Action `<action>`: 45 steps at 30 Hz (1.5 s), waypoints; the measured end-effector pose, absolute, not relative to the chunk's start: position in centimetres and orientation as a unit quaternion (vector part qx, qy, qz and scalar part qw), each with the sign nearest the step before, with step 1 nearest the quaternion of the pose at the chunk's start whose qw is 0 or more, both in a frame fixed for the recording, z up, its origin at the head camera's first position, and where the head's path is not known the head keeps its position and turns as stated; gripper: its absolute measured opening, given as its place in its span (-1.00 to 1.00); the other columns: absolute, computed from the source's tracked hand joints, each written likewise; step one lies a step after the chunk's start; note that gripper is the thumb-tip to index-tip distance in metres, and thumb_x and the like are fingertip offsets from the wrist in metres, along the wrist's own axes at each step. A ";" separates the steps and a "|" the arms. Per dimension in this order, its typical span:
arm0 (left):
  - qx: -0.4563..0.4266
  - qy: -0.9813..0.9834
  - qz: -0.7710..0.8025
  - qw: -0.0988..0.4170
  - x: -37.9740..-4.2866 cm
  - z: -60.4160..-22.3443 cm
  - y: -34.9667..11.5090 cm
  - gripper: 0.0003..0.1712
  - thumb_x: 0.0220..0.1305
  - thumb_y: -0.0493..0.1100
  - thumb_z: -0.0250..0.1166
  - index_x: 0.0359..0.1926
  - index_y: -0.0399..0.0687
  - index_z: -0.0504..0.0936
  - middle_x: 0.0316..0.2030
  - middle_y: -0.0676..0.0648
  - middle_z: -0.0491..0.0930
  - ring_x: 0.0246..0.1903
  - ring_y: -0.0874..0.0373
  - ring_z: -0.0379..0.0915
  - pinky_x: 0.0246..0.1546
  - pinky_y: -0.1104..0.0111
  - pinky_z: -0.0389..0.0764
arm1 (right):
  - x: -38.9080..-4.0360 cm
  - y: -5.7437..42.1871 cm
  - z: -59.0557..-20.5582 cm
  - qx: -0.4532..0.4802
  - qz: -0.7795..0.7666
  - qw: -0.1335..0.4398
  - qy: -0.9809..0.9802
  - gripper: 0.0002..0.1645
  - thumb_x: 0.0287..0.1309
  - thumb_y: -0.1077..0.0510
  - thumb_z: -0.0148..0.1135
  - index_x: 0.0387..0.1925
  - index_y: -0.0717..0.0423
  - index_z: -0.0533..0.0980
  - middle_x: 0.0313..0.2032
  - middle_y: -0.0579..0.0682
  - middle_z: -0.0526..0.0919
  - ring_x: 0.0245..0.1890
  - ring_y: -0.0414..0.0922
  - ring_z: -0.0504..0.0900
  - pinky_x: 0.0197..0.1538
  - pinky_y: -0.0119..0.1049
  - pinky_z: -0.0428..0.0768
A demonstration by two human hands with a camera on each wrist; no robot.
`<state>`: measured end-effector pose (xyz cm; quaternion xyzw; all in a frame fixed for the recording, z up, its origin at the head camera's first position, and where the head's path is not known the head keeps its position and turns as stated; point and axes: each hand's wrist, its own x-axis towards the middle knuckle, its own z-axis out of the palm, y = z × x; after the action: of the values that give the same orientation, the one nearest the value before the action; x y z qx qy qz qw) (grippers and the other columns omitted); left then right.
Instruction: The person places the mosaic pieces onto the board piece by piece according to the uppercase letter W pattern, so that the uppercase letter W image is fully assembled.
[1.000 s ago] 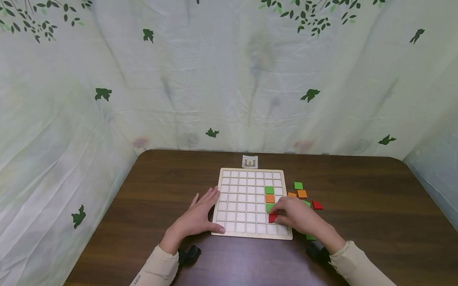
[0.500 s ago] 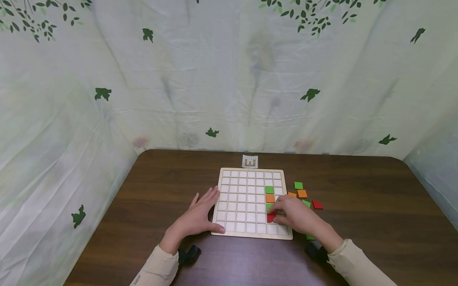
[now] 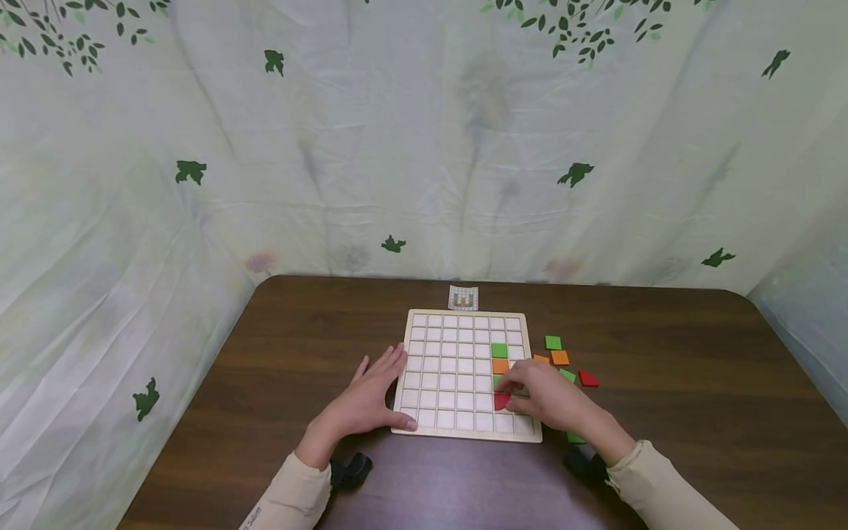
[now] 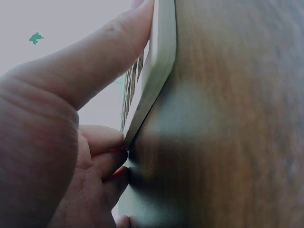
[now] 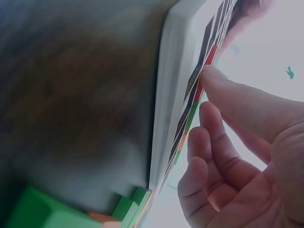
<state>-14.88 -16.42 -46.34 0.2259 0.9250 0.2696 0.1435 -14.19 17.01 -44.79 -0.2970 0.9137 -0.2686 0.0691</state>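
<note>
A pale wooden grid board [image 3: 447, 401] lies flat on the table, its cells white. Along its left edge rests my left hand [image 3: 363, 403], fingers extended and spread, the thumb on the near left corner. My right hand [image 3: 551, 396] is over the board's right side and pinches a red tile [image 3: 501, 402] between thumb and fingers. In the right wrist view the thumb tip meets that red tile [image 5: 212, 53] at the board's surface. Beyond it, in the same column, are a partly covered green tile [image 3: 496, 381], an orange tile [image 3: 500, 366] and another green tile [image 3: 499, 350].
Right of the board lie loose tiles: green [image 3: 553, 342], orange [image 3: 559, 358], red [image 3: 587, 378] and several more, some partly hidden by the right hand. A small printed grid card [image 3: 463, 298] lies behind the board on the brown table [image 3: 331, 316]. A patterned curtain [image 3: 424, 147] hangs behind.
The red tile and my right hand have shifted slightly left within the column, just below the nearer green tile. My left hand stays in place on the board's edge.
</note>
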 end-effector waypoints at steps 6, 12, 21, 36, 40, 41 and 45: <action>0.226 0.926 0.267 0.143 -14.9 -46.3 -16.3 0.37 -0.04 0.23 0.58 0.57 -0.25 0.00 0.58 -0.16 -0.09 0.57 -0.05 -0.28 0.46 -0.17 -0.32 | -13.8 17.8 -44.5 -0.257 -0.288 0.071 0.920 -0.74 0.07 0.20 0.52 -0.15 0.04 0.71 -0.26 -0.22 0.66 -0.26 -0.21 0.58 -0.17 -0.29 0.60; 0.224 0.925 0.269 0.145 -14.9 -46.3 -16.4 0.37 -0.04 0.22 0.58 0.57 -0.25 0.00 0.58 -0.16 -0.09 0.57 -0.05 -0.29 0.46 -0.16 -0.32 | -13.5 19.1 -44.3 -0.231 -0.300 0.063 0.923 -0.65 0.04 0.20 0.54 -0.08 0.06 0.69 -0.21 -0.19 0.65 -0.22 -0.17 0.58 -0.13 -0.22 0.62; 0.221 0.927 0.268 0.144 -15.0 -46.6 -16.4 0.37 -0.05 0.24 0.58 0.57 -0.23 0.00 0.58 -0.14 -0.10 0.57 -0.04 -0.29 0.46 -0.16 -0.32 | -13.4 21.4 -44.4 -0.185 -0.321 0.046 0.928 -0.59 0.03 0.18 0.56 -0.04 0.08 0.67 -0.15 -0.14 0.69 -0.17 -0.12 0.63 -0.15 -0.21 0.64; 0.226 0.926 0.269 0.140 -14.9 -46.6 -16.5 0.37 -0.04 0.24 0.58 0.57 -0.23 0.00 0.58 -0.15 -0.09 0.57 -0.05 -0.29 0.46 -0.17 -0.31 | -13.9 24.4 -44.8 -0.149 -0.348 0.025 0.925 -0.56 0.09 0.15 0.52 0.03 0.12 0.65 -0.11 -0.05 0.70 -0.24 -0.12 0.57 -0.28 -0.34 0.56; 0.227 0.925 0.270 0.141 -14.9 -46.5 -16.5 0.37 -0.04 0.24 0.57 0.57 -0.24 0.00 0.58 -0.16 -0.09 0.57 -0.05 -0.29 0.46 -0.17 -0.32 | -14.0 24.9 -44.8 -0.130 -0.347 0.033 0.928 -0.54 0.11 0.13 0.51 0.06 0.12 0.65 -0.07 -0.02 0.70 -0.17 -0.08 0.60 -0.21 -0.29 0.60; 0.227 0.925 0.269 0.141 -14.9 -46.5 -16.5 0.37 -0.03 0.24 0.57 0.57 -0.24 0.00 0.58 -0.15 -0.09 0.57 -0.05 -0.29 0.46 -0.17 -0.32 | -14.0 25.1 -44.8 -0.124 -0.345 0.036 0.930 -0.53 0.11 0.12 0.51 0.07 0.12 0.65 -0.07 -0.01 0.70 -0.16 -0.08 0.60 -0.19 -0.27 0.61; 0.226 0.926 0.269 0.140 -14.9 -46.5 -16.5 0.37 -0.04 0.25 0.57 0.57 -0.23 0.00 0.58 -0.15 -0.09 0.57 -0.05 -0.29 0.46 -0.17 -0.32 | -14.2 25.6 -44.9 -0.111 -0.336 0.044 0.934 -0.50 0.10 0.09 0.52 0.09 0.13 0.64 -0.06 0.01 0.69 -0.17 -0.07 0.57 -0.19 -0.23 0.60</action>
<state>-14.93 -16.51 -46.53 0.2263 0.9257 0.2689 0.1397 -14.16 25.58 -44.85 -0.1110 0.9342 -0.3360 0.0445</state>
